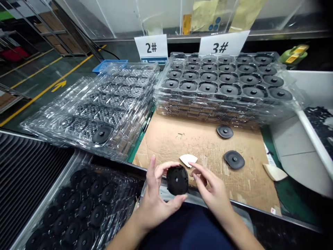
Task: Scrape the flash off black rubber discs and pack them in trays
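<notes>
My left hand (158,194) grips a rounded-square black plastic part (177,180) by its edges, between the thumb below and the fingers above. A small pale dot shows at the part's middle. Just right of it is my right hand (210,184), its index finger stretched out and the other fingers curled; I see nothing held in it. Beyond the fingertips a white fan-shaped piece (188,159) lies on the cardboard sheet (166,135). Two similar black parts with a raised centre, one nearer (234,159) and one farther (225,131), rest on the cardboard to the right.
Clear trays (223,100) full of black parts are stacked at the back under a "3#" sign. More clear trays (109,100) stand left, with one black part (102,134). A filled tray (78,205) sits lower left. At right are a white bin (299,146) and a cream piece (275,172).
</notes>
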### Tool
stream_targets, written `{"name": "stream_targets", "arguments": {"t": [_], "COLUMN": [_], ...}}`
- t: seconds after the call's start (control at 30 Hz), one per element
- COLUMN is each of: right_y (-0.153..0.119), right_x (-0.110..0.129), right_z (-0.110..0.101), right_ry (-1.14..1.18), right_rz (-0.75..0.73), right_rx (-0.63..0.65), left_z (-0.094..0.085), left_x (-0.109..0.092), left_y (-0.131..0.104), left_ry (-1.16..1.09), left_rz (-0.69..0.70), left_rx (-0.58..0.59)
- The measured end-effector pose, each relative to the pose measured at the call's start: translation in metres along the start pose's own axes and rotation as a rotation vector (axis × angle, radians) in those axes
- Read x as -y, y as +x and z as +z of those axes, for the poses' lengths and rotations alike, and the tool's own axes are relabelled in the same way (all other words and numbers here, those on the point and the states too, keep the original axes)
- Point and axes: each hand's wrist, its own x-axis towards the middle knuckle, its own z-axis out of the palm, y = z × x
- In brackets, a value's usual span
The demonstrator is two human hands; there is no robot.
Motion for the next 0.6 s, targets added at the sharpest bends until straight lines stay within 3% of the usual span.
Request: {"name": "stream_targets", "arguments": {"t": [0.1, 0.33, 0.47, 0.53, 0.6], "right_y": [-0.011, -0.016, -0.014, -0.013, -0.016], "right_x": [0.007, 0.026, 0.028, 0.027, 0.025], "right_z": [-0.003, -0.017, -0.02, -0.019, -0.015], "right_ry": [-0.013, 0.006, -0.083, -0.116, -0.105], "right_rz": [-0.063, -0.213, -0.377, -0.478, -0.48], "right_rx": [-0.012, -0.014, 0.169, 0.26, 0.239], "left_z": [0.0, -0.004, -0.007, -0.006, -0.004], "left_x": [0.0, -0.005, -0.014, -0.018, -0.017], "left_y": [-0.004, -0.022, -0.032, -0.035, -0.038], "left_ry": [0.263, 0.401, 0.344, 0.194, -0.007], "left_rz": [0.163, 0.304, 0.085, -0.116, -0.291], "left_rx": [0.039, 0.034, -0.012, 0.002, 0.036]}}
